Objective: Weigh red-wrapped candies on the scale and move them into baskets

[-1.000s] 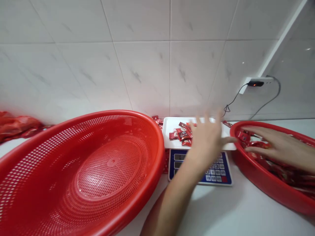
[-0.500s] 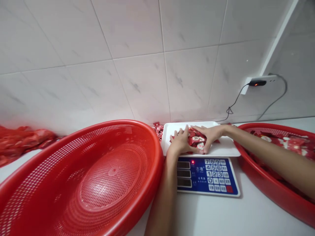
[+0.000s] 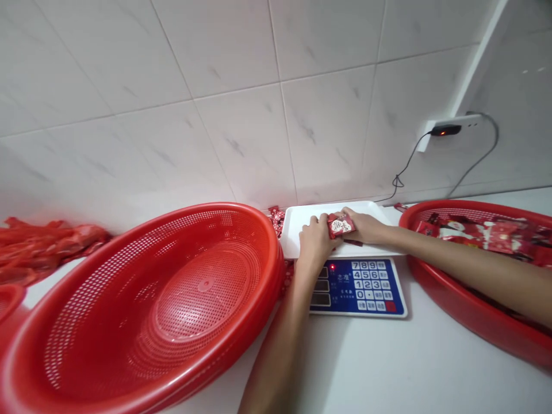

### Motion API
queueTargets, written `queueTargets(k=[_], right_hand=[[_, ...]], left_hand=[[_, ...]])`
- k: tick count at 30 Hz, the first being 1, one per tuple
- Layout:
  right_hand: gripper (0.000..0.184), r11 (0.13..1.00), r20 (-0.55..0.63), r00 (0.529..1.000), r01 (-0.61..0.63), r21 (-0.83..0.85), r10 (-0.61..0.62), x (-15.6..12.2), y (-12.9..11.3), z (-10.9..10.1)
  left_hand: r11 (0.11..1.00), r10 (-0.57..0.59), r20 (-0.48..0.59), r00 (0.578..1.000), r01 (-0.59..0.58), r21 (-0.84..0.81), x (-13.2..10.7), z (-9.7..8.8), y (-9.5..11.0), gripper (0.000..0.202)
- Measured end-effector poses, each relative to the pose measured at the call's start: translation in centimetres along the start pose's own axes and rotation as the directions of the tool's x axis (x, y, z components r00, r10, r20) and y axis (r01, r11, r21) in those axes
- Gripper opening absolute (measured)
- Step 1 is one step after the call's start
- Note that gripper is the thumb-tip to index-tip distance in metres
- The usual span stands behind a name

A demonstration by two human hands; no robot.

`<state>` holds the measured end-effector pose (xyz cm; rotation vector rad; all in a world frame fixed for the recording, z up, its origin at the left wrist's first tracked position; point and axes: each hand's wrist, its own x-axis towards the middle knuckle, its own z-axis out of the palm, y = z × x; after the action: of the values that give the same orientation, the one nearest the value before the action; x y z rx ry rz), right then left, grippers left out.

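Note:
Between my hands, over the white tray (image 3: 297, 221) of a scale, is a bunch of small red wrapped packets (image 3: 339, 226). My left hand (image 3: 316, 236) closes on the bunch from the left, fingers curled round it. From the right, my right hand (image 3: 360, 224) is closed on the same packets. One packet with a pale label faces up between the fingers; most of the others are hidden by my hands. Below the tray shows the scale's blue keypad panel (image 3: 371, 286), with a red light on and its displays partly behind my left wrist.
A large red perforated basket (image 3: 190, 299) stands tilted on the left. Another red basket (image 3: 457, 313) on the right holds many red packets (image 3: 495, 236). Red plastic bags (image 3: 47, 244) lie at far left. A cable runs from a wall socket (image 3: 448, 129) behind the scale.
My hands have gathered the spread packets on the tray into a tighter bunch and closed on them. The view has shifted slightly, bringing another red rim into sight at the left edge.

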<state>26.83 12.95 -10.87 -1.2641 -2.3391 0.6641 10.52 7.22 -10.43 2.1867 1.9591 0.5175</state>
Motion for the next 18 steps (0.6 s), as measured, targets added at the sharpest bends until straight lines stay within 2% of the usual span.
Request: queueTargets(k=[4,6,8,10,12,14,16,18], right_hand=[[0.019,0.998,0.001,1.000,-0.025,0.050,0.025,0.5,-1.3,0.2],[0.011,0.996,-0.010,0.999,-0.034,0.084,0.035,0.9,-2.2,0.0],[0.015,0.992,-0.023,0.999,-0.041,0.115,0.044,1.0,-3.7,-1.0],[0.021,0.988,-0.025,0.999,-0.033,0.148,0.037,0.7,-5.8,-2.5],[0.022,0.983,-0.010,1.000,0.017,0.183,-0.015,0.1,-8.7,-4.1],[0.022,0.972,0.026,0.994,0.097,0.216,-0.105,-0.2,-12.3,-4.7],[0.023,0.955,0.112,0.972,0.178,0.237,-0.209,0.0,-16.0,-3.9],[0.024,0.940,0.196,0.931,0.265,0.216,-0.308,0.9,-19.5,-1.5]], left_hand=[[1.000,-0.013,-0.025,1.000,0.013,-0.015,0.4,-0.2,0.5,0.046],[0.999,-0.014,-0.056,0.998,0.012,-0.033,0.7,-1.0,0.9,0.042],[0.999,-0.004,-0.106,0.994,-0.001,-0.052,0.6,-2.4,1.5,0.040],[0.998,0.004,-0.174,0.985,-0.015,-0.061,-0.2,-4.6,2.3,0.040],[0.998,-0.001,-0.246,0.969,-0.013,-0.055,-2.0,-7.5,2.7,0.042],[1.000,-0.028,-0.308,0.951,0.023,-0.018,-4.6,-10.3,2.2,0.041],[0.989,-0.107,-0.337,0.935,0.136,0.064,-7.6,-12.7,0.7,0.032],[0.937,-0.221,-0.325,0.920,0.293,0.192,-10.6,-14.2,-1.8,0.021]])
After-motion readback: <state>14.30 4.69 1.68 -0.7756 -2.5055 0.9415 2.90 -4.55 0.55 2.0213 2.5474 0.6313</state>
